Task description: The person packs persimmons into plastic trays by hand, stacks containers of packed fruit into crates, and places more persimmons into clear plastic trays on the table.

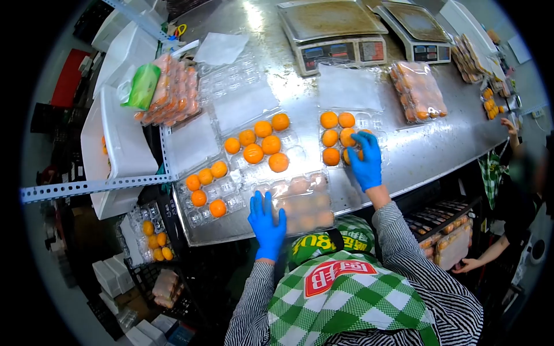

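Note:
My left hand [266, 226], in a blue glove, has its fingers spread at the left edge of a closed clear pack [303, 203] of pale orange fruit. My right hand [367, 162], gloved the same way, reaches into an open clear tray [372, 119]. Its fingers curl over an orange [360, 155], which they partly hide. Other oranges [329, 120] sit in that tray's cups. Left of it, a second open tray [297, 138] holds several oranges [253, 153]. A third tray [234, 203] at the table's left corner also has several.
Two weighing scales [340, 52] stand at the back of the metal table [398, 164]. Filled packs [418, 92] lie at right, and more are stacked [176, 92] at left beside a green packet [144, 86]. A perforated metal bar [98, 187] borders the left. Another person's arm [487, 254] shows at right.

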Tool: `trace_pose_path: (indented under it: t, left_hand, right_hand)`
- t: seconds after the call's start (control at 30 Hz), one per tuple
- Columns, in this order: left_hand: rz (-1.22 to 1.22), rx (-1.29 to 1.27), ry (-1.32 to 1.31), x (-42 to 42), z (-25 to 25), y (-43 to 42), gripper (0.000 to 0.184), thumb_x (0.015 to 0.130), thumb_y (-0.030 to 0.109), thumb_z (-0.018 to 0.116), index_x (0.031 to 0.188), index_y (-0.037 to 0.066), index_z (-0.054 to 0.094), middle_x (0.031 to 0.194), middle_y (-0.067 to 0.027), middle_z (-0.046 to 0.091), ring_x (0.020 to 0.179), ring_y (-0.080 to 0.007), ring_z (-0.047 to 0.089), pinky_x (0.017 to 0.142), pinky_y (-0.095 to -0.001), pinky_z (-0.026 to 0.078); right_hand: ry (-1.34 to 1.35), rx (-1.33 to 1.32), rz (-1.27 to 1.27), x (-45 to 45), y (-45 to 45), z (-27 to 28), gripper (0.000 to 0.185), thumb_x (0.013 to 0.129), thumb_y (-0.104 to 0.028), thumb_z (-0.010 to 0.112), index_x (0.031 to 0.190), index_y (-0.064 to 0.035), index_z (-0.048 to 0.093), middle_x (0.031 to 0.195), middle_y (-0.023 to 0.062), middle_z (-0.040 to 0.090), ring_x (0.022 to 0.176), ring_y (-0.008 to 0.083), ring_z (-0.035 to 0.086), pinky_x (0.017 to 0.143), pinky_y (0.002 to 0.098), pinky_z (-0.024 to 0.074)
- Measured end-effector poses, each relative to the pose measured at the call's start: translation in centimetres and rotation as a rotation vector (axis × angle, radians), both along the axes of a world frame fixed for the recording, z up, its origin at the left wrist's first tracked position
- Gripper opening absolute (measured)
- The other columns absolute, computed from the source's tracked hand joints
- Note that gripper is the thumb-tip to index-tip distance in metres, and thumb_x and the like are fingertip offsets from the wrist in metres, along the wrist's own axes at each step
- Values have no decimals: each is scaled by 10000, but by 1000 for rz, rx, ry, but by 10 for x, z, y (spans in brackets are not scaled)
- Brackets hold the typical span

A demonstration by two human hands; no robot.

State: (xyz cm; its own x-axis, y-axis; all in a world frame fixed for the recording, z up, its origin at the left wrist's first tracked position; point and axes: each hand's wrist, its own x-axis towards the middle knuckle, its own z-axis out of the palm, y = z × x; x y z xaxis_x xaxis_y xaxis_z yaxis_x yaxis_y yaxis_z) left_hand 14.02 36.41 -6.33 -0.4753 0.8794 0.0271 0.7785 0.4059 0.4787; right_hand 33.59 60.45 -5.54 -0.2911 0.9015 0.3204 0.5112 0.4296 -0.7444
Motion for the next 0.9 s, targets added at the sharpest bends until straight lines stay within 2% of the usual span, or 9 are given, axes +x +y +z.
trace_pose_path:
  t: [0.17, 0.23, 0.33, 0.53, 0.63, 0.73, 0.77, 0.87, 0.9]
  left_hand:
    - [14, 1, -8, 1, 0, 0, 612, 818, 238, 627, 1366, 81, 406, 1441, -206, 318, 1312, -401, 311, 1010, -480, 301]
    - [14, 6, -5, 0, -3, -1, 615, 812, 247, 628, 1363, 82, 410, 1437, -205, 325, 1309, -400, 314, 1003, -482, 303]
    - [10, 14, 4, -2, -8, -1, 623, 804, 261, 629, 1361, 84, 413, 1430, -206, 335, 1303, -402, 321, 987, -485, 309]
    - [22, 19, -11, -3, -8, -2, 627, 804, 268, 627, 1365, 90, 414, 1428, -203, 339, 1304, -403, 319, 984, -483, 310]
    - [26, 42, -27, -3, -8, -3, 629, 805, 272, 626, 1369, 94, 411, 1430, -201, 337, 1305, -402, 317, 986, -483, 307]
    - [34, 47, -29, -3, -5, -3, 618, 809, 263, 625, 1364, 91, 416, 1429, -199, 340, 1309, -397, 313, 992, -484, 302]
    - [35, 44, -21, -2, -3, -2, 608, 810, 254, 625, 1359, 87, 422, 1427, -197, 344, 1311, -393, 311, 997, -484, 298]
    - [47, 29, 19, -2, 4, 0, 588, 802, 208, 638, 1338, 63, 442, 1410, -200, 368, 1291, -386, 345, 1003, -471, 314]
    - [54, 22, 36, -2, 6, 0, 583, 797, 190, 644, 1330, 54, 448, 1402, -203, 377, 1279, -385, 363, 1003, -464, 323]
  right_hand:
    - [-50, -16, 298, -51, -39, -4, 358, 759, -132, 685, 1097, -55, 596, 1082, 157, 550, 967, 337, 557, 795, 393, 475]
    - [-74, -93, 360, -81, -49, -4, 446, 766, -203, 688, 1159, -39, 555, 1089, 173, 557, 967, 342, 562, 807, 412, 465]
    - [-339, -126, 371, -122, -58, -12, 536, 741, -385, 698, 1099, -16, 546, 1011, 176, 555, 912, 332, 562, 753, 414, 460]
    - [-577, -261, 297, -156, -55, -14, 550, 682, -433, 734, 998, -26, 539, 943, 167, 575, 847, 331, 589, 728, 412, 481]
    - [-386, -285, 303, -145, -51, -15, 578, 699, -428, 726, 1055, -19, 528, 932, 173, 589, 837, 333, 605, 741, 416, 498]
    - [-137, -495, 271, -136, -49, -10, 619, 718, -437, 717, 1113, -9, 508, 988, 189, 600, 857, 317, 613, 767, 410, 504]
    - [-29, -622, 285, -134, -50, -5, 565, 791, -417, 655, 1160, -19, 499, 1013, 178, 616, 791, 248, 607, 677, 363, 505]
    - [570, -1339, 394, -121, -38, 1, 477, 864, -391, 555, 1176, -34, 498, 1029, 164, 625, 713, 173, 573, 600, 300, 471]
    - [780, -1517, 402, -117, -42, 3, 450, 913, -387, 427, 1185, -36, 501, 1020, 158, 627, 655, 139, 540, 553, 260, 429]
